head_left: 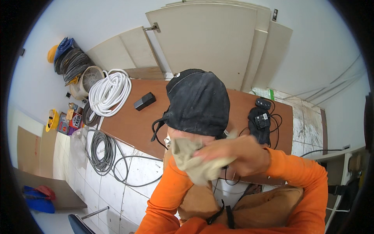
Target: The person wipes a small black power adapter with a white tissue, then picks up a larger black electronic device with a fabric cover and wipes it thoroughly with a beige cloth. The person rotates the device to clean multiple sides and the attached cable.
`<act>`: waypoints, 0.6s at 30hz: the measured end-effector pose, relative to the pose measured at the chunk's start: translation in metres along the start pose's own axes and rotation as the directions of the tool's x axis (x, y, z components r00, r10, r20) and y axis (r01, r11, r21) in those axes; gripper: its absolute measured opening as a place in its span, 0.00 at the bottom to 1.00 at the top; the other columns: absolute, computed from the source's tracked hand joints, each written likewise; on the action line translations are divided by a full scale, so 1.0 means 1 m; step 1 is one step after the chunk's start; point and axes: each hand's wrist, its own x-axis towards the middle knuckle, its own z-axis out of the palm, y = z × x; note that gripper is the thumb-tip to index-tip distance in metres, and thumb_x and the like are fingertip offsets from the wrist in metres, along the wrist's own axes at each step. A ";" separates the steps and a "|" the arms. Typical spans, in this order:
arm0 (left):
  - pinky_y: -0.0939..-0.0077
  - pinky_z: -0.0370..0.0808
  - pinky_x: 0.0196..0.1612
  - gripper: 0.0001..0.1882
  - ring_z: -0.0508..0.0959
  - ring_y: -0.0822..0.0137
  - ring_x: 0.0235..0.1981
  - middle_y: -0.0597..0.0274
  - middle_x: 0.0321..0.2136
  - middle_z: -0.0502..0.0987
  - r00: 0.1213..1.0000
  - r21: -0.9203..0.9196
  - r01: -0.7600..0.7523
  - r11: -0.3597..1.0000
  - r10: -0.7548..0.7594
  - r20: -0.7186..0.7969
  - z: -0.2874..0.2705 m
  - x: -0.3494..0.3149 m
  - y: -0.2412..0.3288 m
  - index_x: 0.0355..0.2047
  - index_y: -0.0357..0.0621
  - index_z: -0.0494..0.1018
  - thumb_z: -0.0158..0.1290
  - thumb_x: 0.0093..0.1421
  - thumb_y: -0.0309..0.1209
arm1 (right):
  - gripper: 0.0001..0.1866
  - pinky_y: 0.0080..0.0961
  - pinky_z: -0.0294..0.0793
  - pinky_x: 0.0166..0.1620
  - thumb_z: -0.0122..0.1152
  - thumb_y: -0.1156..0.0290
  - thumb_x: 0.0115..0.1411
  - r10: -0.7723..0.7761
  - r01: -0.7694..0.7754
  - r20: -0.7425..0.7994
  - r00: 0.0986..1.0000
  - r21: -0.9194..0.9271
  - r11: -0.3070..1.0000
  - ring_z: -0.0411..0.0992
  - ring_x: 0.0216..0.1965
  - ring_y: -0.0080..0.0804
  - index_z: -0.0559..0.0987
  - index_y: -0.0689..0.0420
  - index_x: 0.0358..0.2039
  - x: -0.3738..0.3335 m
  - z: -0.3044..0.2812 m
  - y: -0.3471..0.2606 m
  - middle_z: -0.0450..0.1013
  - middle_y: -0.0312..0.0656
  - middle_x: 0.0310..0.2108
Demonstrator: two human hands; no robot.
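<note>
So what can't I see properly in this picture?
In the head view:
- Most of the left hand: hidden by the black cap.
- Right hand holding the beige cloth: smeared by motion blur.
- Dark blue chair: cut off by the bottom edge.

Brown board (130, 123); black box (145, 101) atop

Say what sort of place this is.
Likely a room under renovation or a workshop: panels lean against the wall, a white coil lies at left, and the tiled floor is dirty.
</note>
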 end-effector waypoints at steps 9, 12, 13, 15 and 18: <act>0.51 0.57 0.71 0.32 0.62 0.51 0.69 0.52 0.70 0.61 0.997 0.149 -0.066 0.987 0.072 -0.035 0.020 0.014 -0.012 0.69 0.39 0.58 0.34 0.73 0.47 | 0.26 0.40 0.70 0.62 0.60 0.63 0.67 -0.031 0.126 -0.616 0.787 0.110 0.986 0.69 0.62 0.44 0.68 0.61 0.61 0.043 -0.075 0.007 0.68 0.50 0.62; 0.52 0.59 0.71 0.31 0.62 0.52 0.69 0.53 0.69 0.61 0.985 0.342 -0.125 0.932 0.074 0.156 0.014 0.017 -0.020 0.70 0.41 0.56 0.34 0.73 0.45 | 0.31 0.51 0.63 0.66 0.59 0.54 0.66 -0.084 -0.083 -0.238 0.968 -0.615 0.784 0.62 0.67 0.50 0.68 0.56 0.65 0.059 -0.066 0.016 0.65 0.52 0.66; 0.52 0.60 0.71 0.30 0.62 0.53 0.70 0.54 0.70 0.60 0.985 0.351 -0.130 0.927 0.081 0.150 0.012 0.013 -0.020 0.71 0.43 0.55 0.33 0.74 0.45 | 0.33 0.55 0.58 0.67 0.61 0.50 0.63 -0.135 -0.002 -0.159 0.978 -0.655 0.755 0.60 0.69 0.52 0.70 0.55 0.63 0.064 -0.055 0.025 0.64 0.52 0.66; 0.53 0.61 0.71 0.30 0.60 0.54 0.71 0.56 0.71 0.56 0.997 0.271 -0.076 0.960 0.068 0.038 0.003 0.004 -0.027 0.72 0.50 0.53 0.29 0.74 0.46 | 0.38 0.63 0.48 0.69 0.66 0.39 0.55 -0.101 -0.075 -0.205 0.973 -0.705 0.705 0.57 0.70 0.54 0.77 0.55 0.56 0.062 -0.029 0.035 0.65 0.52 0.65; 0.53 0.61 0.71 0.30 0.58 0.54 0.72 0.56 0.71 0.55 0.987 0.105 -0.022 0.994 0.005 0.160 0.000 -0.002 -0.022 0.73 0.54 0.51 0.25 0.74 0.47 | 0.27 0.59 0.50 0.70 0.61 0.51 0.64 -0.083 -0.067 -0.174 0.981 -0.712 0.699 0.61 0.69 0.50 0.77 0.55 0.57 0.061 -0.021 0.036 0.68 0.47 0.64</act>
